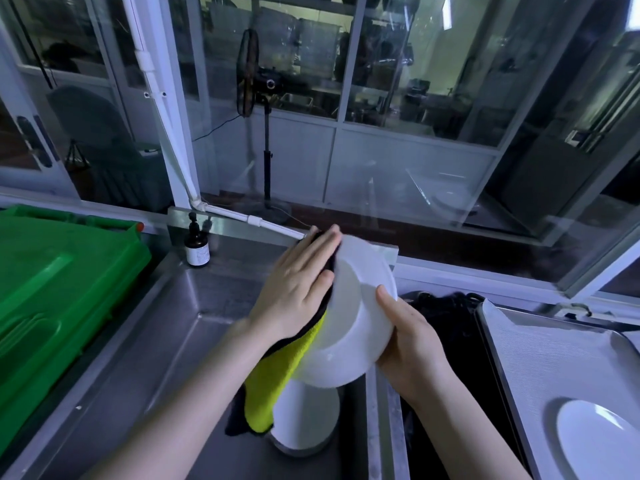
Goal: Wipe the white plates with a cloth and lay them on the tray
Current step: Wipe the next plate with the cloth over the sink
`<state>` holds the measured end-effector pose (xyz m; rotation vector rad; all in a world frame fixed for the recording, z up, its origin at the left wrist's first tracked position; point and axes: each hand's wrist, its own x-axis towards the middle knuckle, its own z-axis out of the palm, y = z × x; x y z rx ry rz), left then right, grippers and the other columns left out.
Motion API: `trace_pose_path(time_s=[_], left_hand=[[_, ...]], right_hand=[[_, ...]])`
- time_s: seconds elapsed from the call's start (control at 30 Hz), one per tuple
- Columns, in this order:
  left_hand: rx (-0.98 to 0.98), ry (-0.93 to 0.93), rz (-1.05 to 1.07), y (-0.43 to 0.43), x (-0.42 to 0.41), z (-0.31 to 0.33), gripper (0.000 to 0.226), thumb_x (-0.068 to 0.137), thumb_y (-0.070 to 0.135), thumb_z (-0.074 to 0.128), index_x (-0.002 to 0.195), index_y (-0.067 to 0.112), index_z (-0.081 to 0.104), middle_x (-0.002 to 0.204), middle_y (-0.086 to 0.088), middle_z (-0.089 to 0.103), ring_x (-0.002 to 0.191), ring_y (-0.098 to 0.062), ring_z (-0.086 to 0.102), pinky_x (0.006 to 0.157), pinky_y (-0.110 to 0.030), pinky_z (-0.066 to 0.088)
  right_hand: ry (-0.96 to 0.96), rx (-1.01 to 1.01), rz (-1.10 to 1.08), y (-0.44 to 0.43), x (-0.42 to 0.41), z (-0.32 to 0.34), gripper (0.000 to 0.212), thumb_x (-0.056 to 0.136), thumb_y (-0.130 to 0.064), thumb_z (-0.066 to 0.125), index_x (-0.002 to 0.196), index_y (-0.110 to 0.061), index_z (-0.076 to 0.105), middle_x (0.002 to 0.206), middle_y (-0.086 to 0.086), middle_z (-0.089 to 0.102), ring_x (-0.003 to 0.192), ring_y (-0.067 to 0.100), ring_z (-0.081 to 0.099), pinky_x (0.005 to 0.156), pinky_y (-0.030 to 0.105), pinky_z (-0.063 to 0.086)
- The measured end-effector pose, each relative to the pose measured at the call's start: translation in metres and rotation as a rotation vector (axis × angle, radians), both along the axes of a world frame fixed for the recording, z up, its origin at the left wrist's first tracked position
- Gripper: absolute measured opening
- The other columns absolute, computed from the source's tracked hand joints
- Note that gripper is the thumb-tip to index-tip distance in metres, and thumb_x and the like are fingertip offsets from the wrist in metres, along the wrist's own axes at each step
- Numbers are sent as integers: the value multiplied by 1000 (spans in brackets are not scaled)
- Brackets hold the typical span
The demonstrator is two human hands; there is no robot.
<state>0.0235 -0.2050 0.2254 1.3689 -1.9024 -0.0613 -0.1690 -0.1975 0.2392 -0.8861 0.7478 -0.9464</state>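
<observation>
A white plate [356, 313] stands tilted on edge over the steel sink [166, 341], its underside facing me. My right hand [408, 341] grips its right rim, thumb on the back. My left hand [298, 282] lies flat with straight fingers, pressing a yellow-and-black cloth [273, 375] against the plate's far face; the cloth's tail hangs down. Below, more white plates [308, 420] sit stacked in the sink. One white plate [595, 441] lies on the metal tray [540, 348] at the right.
A green plastic crate [52, 285] stands left of the sink. A dark pump bottle [197, 245] is on the sink's back ledge. A black mat or basin [446, 327] lies between sink and tray. Glass windows rise behind the counter.
</observation>
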Motion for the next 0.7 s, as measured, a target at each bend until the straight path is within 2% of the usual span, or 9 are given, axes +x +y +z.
trace_pose_path(time_s=[0.07,0.23,0.33,0.47,0.57,0.7], left_hand=[[-5,-156,-71,0,-9,13,51,102,25,32,152,16,34,160,6,29,151,-16,17,119,-44,22],[-63,-339,-177,22,-26,9,56,100,27,32,155,22,27,163,15,16,152,-12,6,122,-45,11],[-63,-318,-164,16,-15,14,54,101,27,32,155,22,29,163,14,19,151,-9,10,121,-43,14],[14,-87,-89,3,2,22,48,104,16,40,151,13,35,160,4,29,150,-14,19,120,-42,22],[-21,-193,-109,11,-4,13,51,103,19,39,153,15,31,162,6,24,152,-15,13,122,-38,16],[-61,-377,-183,13,-12,8,52,104,27,31,156,21,26,163,12,18,152,-11,6,123,-41,14]], right_hand=[[-8,23,32,1,3,1,43,89,-33,64,118,-1,71,123,25,67,116,37,65,93,39,56],[-57,8,42,-2,-4,6,41,97,-30,58,129,-5,65,133,22,62,126,33,59,108,44,45],[-42,12,56,0,-3,2,42,96,-28,60,126,0,65,130,26,62,124,37,60,105,43,48],[16,-19,49,2,-1,7,44,90,-32,65,119,1,69,124,26,67,118,38,64,96,37,55],[6,-9,37,0,-4,8,45,90,-31,65,120,2,68,125,27,66,119,39,63,97,39,54],[36,-3,71,4,-3,1,44,91,-30,64,118,5,68,123,30,65,117,42,63,101,45,50]])
